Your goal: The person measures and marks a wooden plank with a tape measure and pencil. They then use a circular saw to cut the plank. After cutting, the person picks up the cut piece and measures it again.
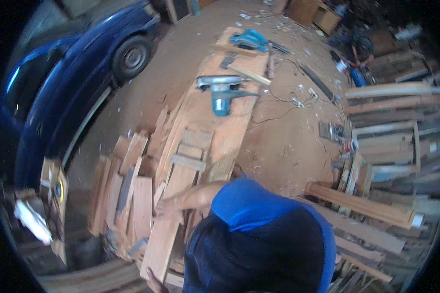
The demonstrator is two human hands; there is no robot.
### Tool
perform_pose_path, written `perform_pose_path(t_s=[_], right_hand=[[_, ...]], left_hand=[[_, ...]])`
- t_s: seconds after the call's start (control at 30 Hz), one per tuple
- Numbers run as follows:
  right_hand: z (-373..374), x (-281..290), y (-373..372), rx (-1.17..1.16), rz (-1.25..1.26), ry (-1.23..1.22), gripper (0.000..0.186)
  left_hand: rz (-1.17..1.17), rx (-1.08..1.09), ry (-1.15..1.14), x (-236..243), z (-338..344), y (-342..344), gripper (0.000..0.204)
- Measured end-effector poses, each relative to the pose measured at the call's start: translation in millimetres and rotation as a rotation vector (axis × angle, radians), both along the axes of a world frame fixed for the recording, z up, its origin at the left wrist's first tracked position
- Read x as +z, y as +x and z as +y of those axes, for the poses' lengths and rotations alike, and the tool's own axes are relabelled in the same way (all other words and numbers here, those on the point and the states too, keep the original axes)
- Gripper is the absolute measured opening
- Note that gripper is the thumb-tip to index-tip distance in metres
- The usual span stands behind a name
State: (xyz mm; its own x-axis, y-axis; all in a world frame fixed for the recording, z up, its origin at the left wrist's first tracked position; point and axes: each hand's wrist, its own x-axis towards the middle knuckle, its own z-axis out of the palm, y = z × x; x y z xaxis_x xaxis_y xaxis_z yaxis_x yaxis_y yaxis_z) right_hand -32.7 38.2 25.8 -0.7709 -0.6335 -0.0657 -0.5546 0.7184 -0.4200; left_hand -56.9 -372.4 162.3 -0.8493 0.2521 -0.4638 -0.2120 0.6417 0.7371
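A pale wooden board (159, 246) slants along the near left side of the bench, close to my body. My right hand (169, 208), its arm reaching from a blue sleeve, is closed over the board's far part; motion blurs the fingers. At the near end my left hand (155, 282) grips the board's edge, and only part of that hand shows. Beyond them lies a wooden frame piece with crossbars (188, 162) on the bench (230, 134). Farther along the bench rests a teal circular saw (221, 102), and past it a teal power tool (250, 39).
Several cut boards (143, 200) lean left of the bench. A blue car (78, 83) stands at the far left. Lumber and frames (386, 146) are piled on the right. A power cord (278, 105) trails over the dirt floor (278, 156), and a person (359, 49) is at the far right.
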Motion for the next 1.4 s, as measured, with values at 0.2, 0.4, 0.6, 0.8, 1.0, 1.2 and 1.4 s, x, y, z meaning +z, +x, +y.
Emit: perform_pose_path(t_s=[0.2,0.4,0.6,0.8,1.0,1.2,1.4], right_hand=[[39.0,21.9,16.1,-0.195,0.318,-0.237,0.155],[62.1,119.8,33.2,-0.229,0.248,-0.742,0.142],[80.2,159.1,30.1,-0.243,0.015,-0.776,0.099],[138.9,241.2,83.0,-0.398,-0.394,-0.456,0.108],[130.9,185.3,100.8,-0.336,-0.548,-0.351,0.091],[120.6,155.9,88.1,-0.199,-0.756,-0.152,0.084],[106.9,140.6,71.7,-0.297,-0.684,-0.021,0.083]], left_hand=[[-0.201,-0.16,-0.008,-13.2,168.5,18.0,0.073],[-0.275,-0.298,-0.003,-21.7,267.6,35.0,0.074],[-0.289,-0.467,-0.029,-15.0,337.6,38.3,0.074],[-0.317,-0.506,-0.042,-20.1,349.4,42.2,0.074],[-0.357,-0.35,0.017,-19.7,278.6,34.1,0.075],[-0.382,-0.014,0.115,-22.7,143.1,45.3,0.076],[-0.417,0.282,0.198,-47.8,40.3,68.8,0.076]])
